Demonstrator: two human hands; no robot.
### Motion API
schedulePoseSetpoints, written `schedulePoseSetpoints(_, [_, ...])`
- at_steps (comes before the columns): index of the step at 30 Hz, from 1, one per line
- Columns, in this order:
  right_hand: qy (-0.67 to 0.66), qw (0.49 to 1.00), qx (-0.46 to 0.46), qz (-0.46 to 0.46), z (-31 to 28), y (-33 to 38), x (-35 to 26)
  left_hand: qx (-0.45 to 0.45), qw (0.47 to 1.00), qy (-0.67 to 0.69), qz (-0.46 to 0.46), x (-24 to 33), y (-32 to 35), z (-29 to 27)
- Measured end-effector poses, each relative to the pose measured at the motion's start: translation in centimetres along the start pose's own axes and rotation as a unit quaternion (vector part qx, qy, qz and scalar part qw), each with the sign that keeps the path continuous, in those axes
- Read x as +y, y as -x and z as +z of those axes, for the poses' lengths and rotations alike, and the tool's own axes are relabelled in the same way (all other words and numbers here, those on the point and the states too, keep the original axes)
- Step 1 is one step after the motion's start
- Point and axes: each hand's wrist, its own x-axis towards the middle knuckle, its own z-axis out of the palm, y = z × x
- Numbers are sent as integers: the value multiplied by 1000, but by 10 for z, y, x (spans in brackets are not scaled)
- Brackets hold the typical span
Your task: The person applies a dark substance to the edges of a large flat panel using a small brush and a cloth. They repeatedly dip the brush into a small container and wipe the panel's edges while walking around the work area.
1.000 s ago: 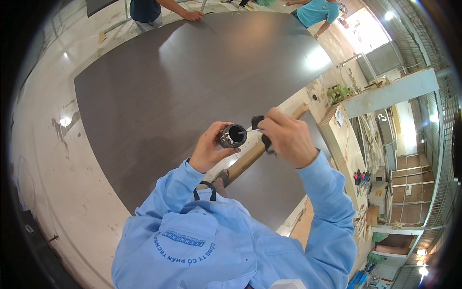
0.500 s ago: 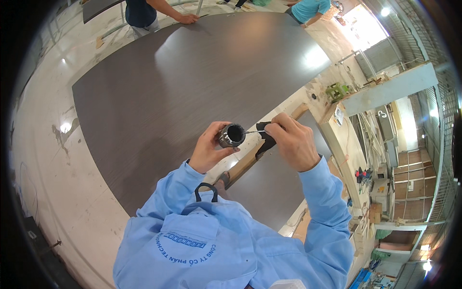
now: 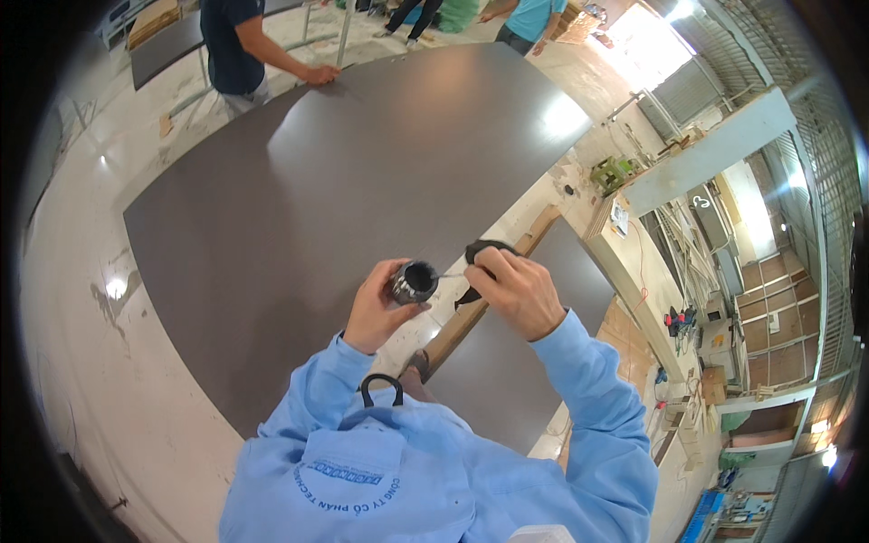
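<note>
Roll of tape (image 3: 413, 281) clasped in left hand (image 3: 378, 310); right hand (image 3: 514, 291) pinches its drawn end beside the grip, pulling out a length; cutting would come next.

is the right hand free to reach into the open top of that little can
Probably not as things stand. The right hand is closed on a black tool, whose thin tip points at the can held in the left hand. The can's mouth looks open and unblocked, but the fingers are occupied.

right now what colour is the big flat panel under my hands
Dark grey-brown with a matte sheen, the big flat panel shows best in the head view.
</note>
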Motion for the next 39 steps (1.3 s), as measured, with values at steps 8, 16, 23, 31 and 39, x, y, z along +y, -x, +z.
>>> schedulePoseSetpoints(8, [-295, 875, 185, 337, 49, 93, 50, 15, 1000, -20, -15, -1, -9, -3])
schedulePoseSetpoints(16, [-369, 664, 230, 608, 214, 196, 111, 12, 994, -65, -86, -23, -27, 6])
schedulePoseSetpoints(23, [-391, 653, 209, 613, 348, 199, 181, 32, 979, -139, -149, -61, -56, 30])
schedulePoseSetpoints(31, [-467, 593, 228, 615, 414, 177, 212, 51, 964, -205, -161, -85, -61, 48])
schedulePoseSetpoints(39, [-512, 647, 204, 527, 414, 177, 192, 45, 960, -227, -161, -96, -63, 56])
